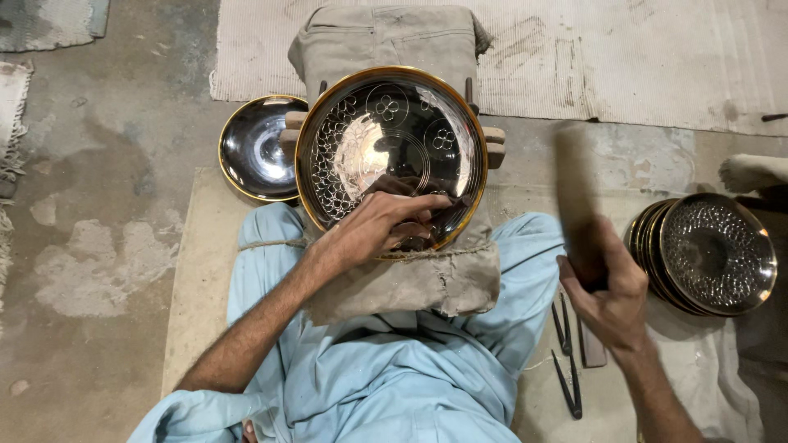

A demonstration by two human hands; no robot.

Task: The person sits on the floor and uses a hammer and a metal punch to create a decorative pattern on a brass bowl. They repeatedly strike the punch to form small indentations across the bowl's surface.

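The big bowl (391,156) is polished metal, mirror-glossy with a brass-coloured rim and engraved rings and flower marks cut into it. The plain bowl (259,148) beside it is just as shiny but smooth. The stacked bowls (712,254) look hammered and dimpled. Pad (410,279) under the bowl is coarse, matt cloth; floor (90,246) is rough, patchy concrete.

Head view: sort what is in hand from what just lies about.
In hand:
- engraved metal plate, left hand resting on it
- dark mallet, blurred, in right hand
- cloth-wrapped block under the plate

Lying about:
- plain dark plate
- stack of patterned plates
- thin dark tools on the mat
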